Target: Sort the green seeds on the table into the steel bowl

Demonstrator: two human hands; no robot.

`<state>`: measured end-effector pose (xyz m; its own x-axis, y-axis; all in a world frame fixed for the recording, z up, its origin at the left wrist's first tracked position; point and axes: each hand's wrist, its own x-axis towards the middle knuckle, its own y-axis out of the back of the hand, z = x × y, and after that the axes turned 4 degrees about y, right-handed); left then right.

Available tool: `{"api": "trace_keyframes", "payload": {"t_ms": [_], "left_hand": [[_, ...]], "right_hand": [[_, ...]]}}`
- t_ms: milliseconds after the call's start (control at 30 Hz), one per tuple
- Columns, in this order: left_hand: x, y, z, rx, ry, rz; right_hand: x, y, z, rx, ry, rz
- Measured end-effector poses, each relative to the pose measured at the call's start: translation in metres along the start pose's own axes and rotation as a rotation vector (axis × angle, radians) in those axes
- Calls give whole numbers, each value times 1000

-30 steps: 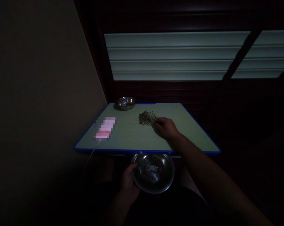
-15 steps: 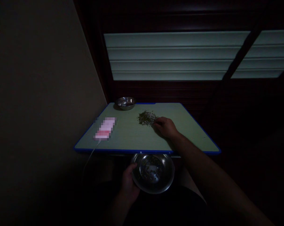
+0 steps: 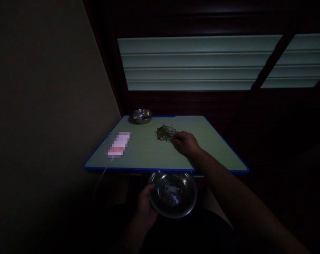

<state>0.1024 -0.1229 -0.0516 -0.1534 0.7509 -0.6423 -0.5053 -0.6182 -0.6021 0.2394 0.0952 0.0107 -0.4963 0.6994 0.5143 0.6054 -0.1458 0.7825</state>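
Note:
My left hand grips the left rim of a wide metal bowl, its thumb over the edge. The bowl sits below the table's near edge, with small bits scattered over its bottom. On the light green table lies a loose pile of small dark green grains, which look like beans or seeds. My right hand rests at the pile's right side with its fingers pinched together. Whatever the fingertips hold, if anything, is too small and dark to make out.
A smaller metal bowl stands at the table's far left corner. A phone, its screen blurred out, lies on the left side, with a white cable running over the near edge. Behind the table is a dark panel with pale slats.
Almost nothing differs. My right hand's fingertips have shifted very slightly at the edge of the pile; my left hand and the bowl stay in place.

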Motion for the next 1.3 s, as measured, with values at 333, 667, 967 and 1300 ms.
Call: {"api": "trace_keyframes", "payload": {"t_ms": [333,667,967,1300], "left_hand": [[-2,-2,0,-7,-11,6],[-3,-2,1,-6,-20,-16],[-2,-1,1,1,-17,-23],[0,0,0,-3,-6,-17]], "right_hand": [[-1,4,-3,-8,-15,-2],[-1,5,-3,4,-1,-27],[-2,5,-4,2,-2,-16],[-1,0,-3,85,39,-22]]}}
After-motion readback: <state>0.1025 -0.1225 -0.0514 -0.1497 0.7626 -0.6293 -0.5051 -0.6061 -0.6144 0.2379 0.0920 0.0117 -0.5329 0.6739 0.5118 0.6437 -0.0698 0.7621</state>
